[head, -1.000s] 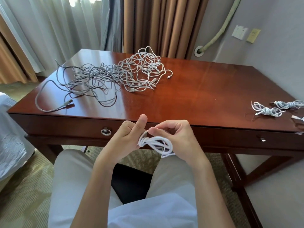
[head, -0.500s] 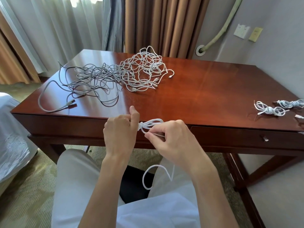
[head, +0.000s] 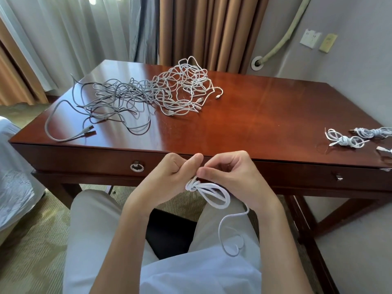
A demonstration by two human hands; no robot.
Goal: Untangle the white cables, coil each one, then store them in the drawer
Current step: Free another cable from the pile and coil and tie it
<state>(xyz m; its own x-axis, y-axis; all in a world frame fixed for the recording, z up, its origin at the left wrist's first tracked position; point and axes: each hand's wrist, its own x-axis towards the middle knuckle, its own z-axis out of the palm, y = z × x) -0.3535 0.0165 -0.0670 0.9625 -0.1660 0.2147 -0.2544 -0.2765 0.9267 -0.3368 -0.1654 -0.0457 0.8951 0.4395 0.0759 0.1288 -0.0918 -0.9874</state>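
My left hand (head: 169,177) and my right hand (head: 231,177) meet above my lap, just in front of the desk's edge. Both pinch a white cable (head: 214,196) that is folded into a small bundle of loops below my fingers; its free tail (head: 229,234) curls down over my right thigh. A big tangle of white cables (head: 182,90) lies on the far middle of the desk, joined to a grey tangle (head: 114,98) on its left. Two coiled white cables (head: 343,141) (head: 373,131) lie at the desk's right edge. The drawer (head: 84,160) with a ring pull is closed.
The wooden desk (head: 265,115) fills the view ahead, with a second drawer knob (head: 338,177) at the right. Curtains hang behind it, a wall with sockets (head: 310,38) stands to the right. A white-covered bed (head: 12,177) sits at the left.
The looped bundle dropped from desk-edge height to below my fingers. My hands drew closer together and turned, and the cable's loose tail now hangs lower over my right thigh.
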